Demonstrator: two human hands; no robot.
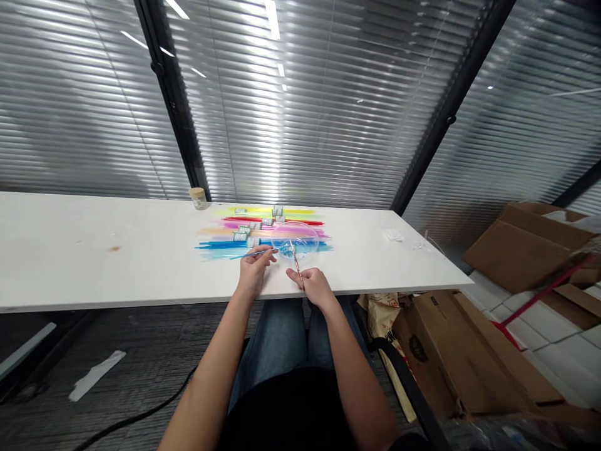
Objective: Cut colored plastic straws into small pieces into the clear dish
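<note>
My left hand (255,268) pinches a thin blue stick (248,254), whose right end reaches over a round clear bowl (312,227). In my right hand (312,282) is a pair of scissors (297,263), its blades pointing away from me over that bowl. Small blue pieces (287,250) lie at the bottom of the bowl. Behind my hands, thin sticks lie in colour rows: dark blue sticks (213,245), pale blue, orange, pink, red sticks (305,222) and yellow sticks (307,212). Several bundles carry printed paper bands (253,242).
A small jar with a wooden lid (198,198) stands at the back edge of the white table (154,263). To the right lies a crumpled white tissue (393,235). Cardboard boxes (474,357) and a paper bag (382,316) are on the floor at right.
</note>
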